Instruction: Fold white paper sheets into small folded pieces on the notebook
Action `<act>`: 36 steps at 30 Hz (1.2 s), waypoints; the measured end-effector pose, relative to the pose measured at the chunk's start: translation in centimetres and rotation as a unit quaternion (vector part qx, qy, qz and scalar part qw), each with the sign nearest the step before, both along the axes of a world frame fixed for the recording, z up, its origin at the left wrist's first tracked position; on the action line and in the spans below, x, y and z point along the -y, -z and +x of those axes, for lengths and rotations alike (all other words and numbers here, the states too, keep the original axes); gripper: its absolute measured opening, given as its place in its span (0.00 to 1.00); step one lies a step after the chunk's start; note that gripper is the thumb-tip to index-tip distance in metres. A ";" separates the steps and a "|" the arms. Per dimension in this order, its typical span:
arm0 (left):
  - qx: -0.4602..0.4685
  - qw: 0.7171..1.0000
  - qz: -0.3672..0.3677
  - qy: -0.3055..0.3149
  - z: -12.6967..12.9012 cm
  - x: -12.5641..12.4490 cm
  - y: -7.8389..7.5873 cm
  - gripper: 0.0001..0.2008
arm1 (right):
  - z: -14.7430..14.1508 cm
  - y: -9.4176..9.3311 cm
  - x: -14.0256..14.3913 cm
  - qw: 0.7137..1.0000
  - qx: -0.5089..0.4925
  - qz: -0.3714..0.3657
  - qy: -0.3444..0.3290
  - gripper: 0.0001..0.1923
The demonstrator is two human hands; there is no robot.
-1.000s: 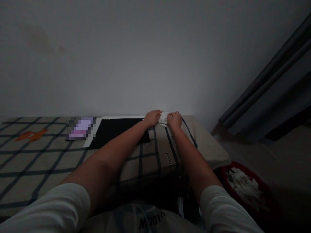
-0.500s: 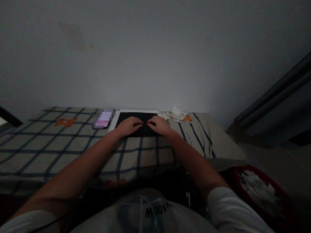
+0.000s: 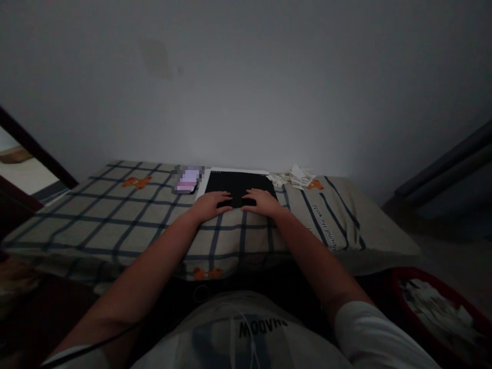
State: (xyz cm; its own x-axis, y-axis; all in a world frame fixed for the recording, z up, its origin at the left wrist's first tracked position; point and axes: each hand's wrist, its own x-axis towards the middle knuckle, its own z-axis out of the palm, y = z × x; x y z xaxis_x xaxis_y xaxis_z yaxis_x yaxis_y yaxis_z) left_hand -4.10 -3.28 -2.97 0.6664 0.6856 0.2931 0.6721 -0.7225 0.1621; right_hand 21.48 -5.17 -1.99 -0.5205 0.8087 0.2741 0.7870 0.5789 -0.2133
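Left hand: your left hand (image 3: pixel 210 203) lies palm down, fingers loosely spread, on the near edge of the black sheet (image 3: pixel 240 183); it pinches nothing.
Right hand: your right hand (image 3: pixel 262 201) lies flat in the same way just to the right of the left, fingers stretched toward it; the fingertips of the two hands nearly meet, and whether they touch you cannot tell in this dim light.
Black sheet: it sits directly under and just beyond both sets of fingers, flat on the checked bedcover (image 3: pixel 115 215), with a white sheet (image 3: pixel 238 171) showing as a thin border along its far and left edges.
Paper pieces: a small heap of white paper pieces (image 3: pixel 294 177) lies beyond and to the right of your right hand, near the black sheet's far right corner and apart from your fingers.
Phone: a phone (image 3: pixel 187 180) with a lit, blurred screen lies beyond and to the left of your left hand, just beside the white border.
Basin: a red basin (image 3: pixel 400 279) holding white scraps stands low on the floor, well to the right of your right forearm and nearer to you than the hands.
Wall: a plain wall (image 3: pixel 246 92) rises right behind the far edge of the bed.
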 end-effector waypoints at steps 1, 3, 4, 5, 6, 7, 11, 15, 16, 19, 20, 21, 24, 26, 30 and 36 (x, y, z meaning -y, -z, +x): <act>-0.001 1.000 0.002 -0.003 0.0 0.1 0.0 0.26 | 0.0 0.0 0.0 1.000 -0.013 0.007 -0.006 0.24; -0.006 1.000 0.011 -0.010 0.3 0.4 -0.4 0.25 | -0.1 0.0 0.0 0.999 -0.041 0.018 -0.024 0.21; -0.010 1.000 0.019 -0.019 0.4 0.7 -0.7 0.24 | -0.1 0.0 0.0 0.998 -0.051 0.018 -0.031 0.19; -0.013 0.999 0.030 -0.028 0.5 1.0 -1.0 0.23 | -0.2 0.0 0.0 0.998 -0.059 0.016 -0.034 0.19; -0.011 0.998 0.048 -0.033 0.6 1.4 -1.3 0.22 | -0.2 -0.1 0.0 0.997 -0.064 0.012 -0.032 0.18; 0.002 0.996 0.078 -0.043 0.7 1.8 -1.6 0.20 | -0.3 -0.2 0.1 0.997 -0.069 0.007 -0.025 0.18; 0.093 0.971 0.196 -0.103 0.3 2.9 -2.2 0.16 | -0.3 -0.5 0.3 0.996 -0.093 -0.009 0.007 0.17; 0.101 0.965 0.213 -0.115 -0.5 2.6 -1.8 0.14 | 0.0 -0.4 0.1 0.986 -0.153 -0.014 0.058 0.18; 0.091 0.970 0.200 -0.102 -0.6 2.3 -1.6 0.14 | 0.1 -0.3 0.0 0.983 -0.168 -0.010 0.070 0.18; 0.060 0.988 0.132 -0.044 -0.6 1.5 -1.0 0.16 | 0.3 -0.1 -0.2 0.977 -0.198 -0.001 0.077 0.19; 0.050 0.992 0.111 -0.033 -0.6 1.2 -0.8 0.18 | 0.4 -0.1 -0.3 0.976 -0.203 -0.001 0.075 0.19; 0.039 0.994 0.094 -0.031 -0.6 0.9 -0.6 0.20 | 0.4 0.0 -0.3 0.976 -0.206 -0.001 0.074 0.19; 0.013 0.998 0.055 -0.029 -0.6 0.3 -0.1 0.23 | 0.4 0.1 -0.4 0.975 -0.210 0.000 0.075 0.19; 0.006 0.999 0.047 -0.026 -0.6 0.2 0.0 0.23 | 0.4 0.1 -0.5 0.976 -0.207 0.003 0.073 0.19; 0.002 0.998 0.053 -0.024 -0.5 0.7 -0.3 0.22 | 0.4 0.1 -0.4 0.977 -0.200 -0.002 0.073 0.18; -0.068 0.994 0.079 -0.042 -0.8 2.0 -1.6 0.19 | 0.2 -0.1 -0.1 0.979 -0.192 -0.012 0.071 0.17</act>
